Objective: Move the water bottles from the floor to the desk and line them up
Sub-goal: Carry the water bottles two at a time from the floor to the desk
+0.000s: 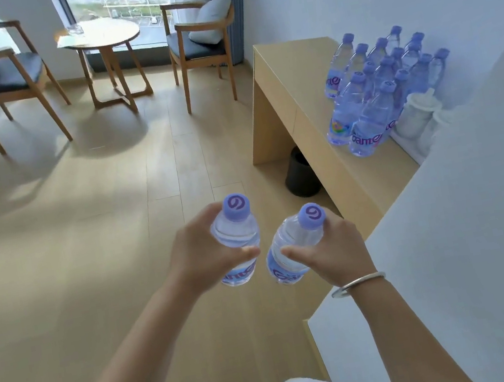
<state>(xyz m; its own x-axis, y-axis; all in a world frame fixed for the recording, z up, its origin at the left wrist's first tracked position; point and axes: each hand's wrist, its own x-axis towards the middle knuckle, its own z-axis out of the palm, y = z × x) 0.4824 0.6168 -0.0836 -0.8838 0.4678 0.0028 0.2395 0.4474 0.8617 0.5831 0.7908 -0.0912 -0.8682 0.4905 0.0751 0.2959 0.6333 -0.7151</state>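
My left hand (pixel 199 254) grips a clear water bottle (pixel 237 233) with a purple cap, held upright above the floor. Beside it, my right hand (pixel 335 248) grips a second purple-capped bottle (pixel 290 244), tilted slightly to the right. Both bottles hang in front of me, left of the light wooden desk (pixel 290 89). On the desk, against the wall, several matching bottles (pixel 374 91) stand close together in rows.
A black bin (pixel 300 174) sits under the desk. Two white kettles or jugs (pixel 415 114) stand beside the bottles. A white wall corner (pixel 457 255) juts out at right. Farther off are a round table (pixel 102 37) and two wooden chairs (pixel 200 41) by the window.
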